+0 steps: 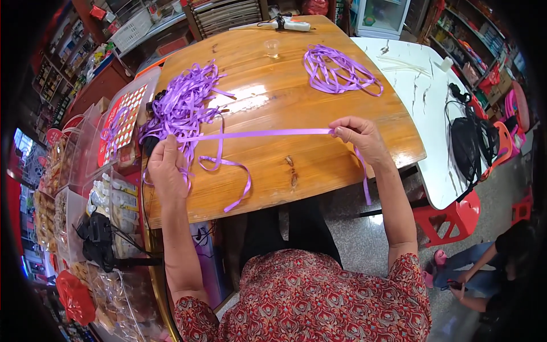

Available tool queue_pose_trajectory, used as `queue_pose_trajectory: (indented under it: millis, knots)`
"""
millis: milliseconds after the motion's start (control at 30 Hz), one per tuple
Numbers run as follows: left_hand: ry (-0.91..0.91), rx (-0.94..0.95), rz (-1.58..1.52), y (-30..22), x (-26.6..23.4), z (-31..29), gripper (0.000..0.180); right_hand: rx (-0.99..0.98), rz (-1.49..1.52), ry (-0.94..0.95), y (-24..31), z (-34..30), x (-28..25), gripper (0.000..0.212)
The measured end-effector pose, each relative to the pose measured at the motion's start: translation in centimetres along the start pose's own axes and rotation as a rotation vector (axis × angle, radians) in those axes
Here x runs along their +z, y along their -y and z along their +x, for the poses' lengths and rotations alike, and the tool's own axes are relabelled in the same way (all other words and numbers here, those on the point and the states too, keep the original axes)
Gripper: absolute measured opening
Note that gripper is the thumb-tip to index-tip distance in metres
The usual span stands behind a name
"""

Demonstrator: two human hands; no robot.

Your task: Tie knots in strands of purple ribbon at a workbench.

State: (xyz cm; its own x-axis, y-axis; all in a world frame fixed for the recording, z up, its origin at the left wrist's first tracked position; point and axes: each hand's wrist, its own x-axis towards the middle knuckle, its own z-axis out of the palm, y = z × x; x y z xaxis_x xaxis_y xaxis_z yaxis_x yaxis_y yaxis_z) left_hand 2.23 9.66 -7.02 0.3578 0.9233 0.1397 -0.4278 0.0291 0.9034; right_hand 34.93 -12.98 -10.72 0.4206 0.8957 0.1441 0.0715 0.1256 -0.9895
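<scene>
A purple ribbon (268, 133) is stretched nearly level across the front half of the wooden table (268, 176), between my two hands. My left hand (166, 162) pinches it at the near edge of a tangled heap of purple ribbons (185, 102). At the other end, my right hand (360, 137) grips it between thumb and fingers, and a loose tail hangs down past the table's front edge. Another loose ribbon end curls on the wood between my hands. Farther back on the right lies a looser looped bundle of purple ribbon (336, 71).
A small clear cup (272, 48) and a white stick-like tool with a cord (293, 25) stand toward the far edge. On the right is a white marbled table (421, 114) with a black bag (467, 142); a red stool (450, 216) is below. Packaged goods (117, 199) line the left.
</scene>
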Motion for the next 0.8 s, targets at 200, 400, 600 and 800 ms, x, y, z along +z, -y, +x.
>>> queue_pose_trajectory:
  millis: [200,400,600,800]
  knots:
    - [0.07,0.826,1.105,3.5,6.6,-0.6,0.039,0.046,-0.01,0.061,0.7,0.5,2.6,0.022]
    - [0.527,0.333,0.491,8.4,13.1,-4.7,0.043,-0.105,0.072,0.223,2.9,1.2,6.1,0.037]
    - [0.478,0.401,0.688,7.8,11.5,-3.6,0.024,-0.009,-0.09,0.124,3.0,0.5,6.3,0.038]
    - [0.445,0.453,0.836,7.5,9.2,-3.5,0.016,0.021,-0.117,0.056,1.9,0.5,6.3,0.024]
